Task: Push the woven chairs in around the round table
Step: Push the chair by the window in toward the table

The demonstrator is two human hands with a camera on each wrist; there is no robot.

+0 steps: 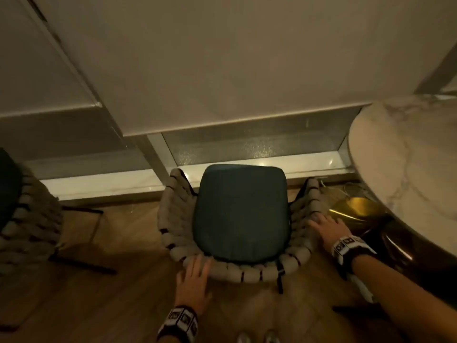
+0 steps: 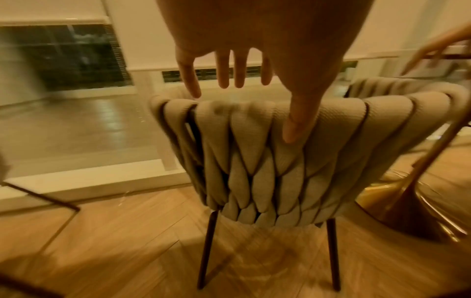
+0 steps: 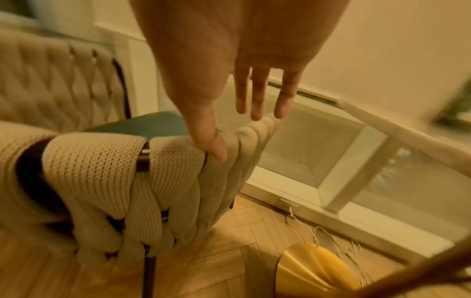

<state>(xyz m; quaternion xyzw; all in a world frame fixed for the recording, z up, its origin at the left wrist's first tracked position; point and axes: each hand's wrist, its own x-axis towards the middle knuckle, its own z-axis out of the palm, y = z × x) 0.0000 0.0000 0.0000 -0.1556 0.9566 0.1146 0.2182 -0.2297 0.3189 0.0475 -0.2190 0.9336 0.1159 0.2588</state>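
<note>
A beige woven chair with a teal seat cushion stands before me, facing the window, left of the round marble table. My left hand lies flat on the back rim at its left, fingers straight, thumb down the weave. My right hand rests with straight fingers on the chair's right arm, thumb touching the knit. Both hands hold nothing.
A second woven chair stands at the far left. The table's gold pedestal base sits just right of the chair, with white cables on the herringbone floor by the low window sill.
</note>
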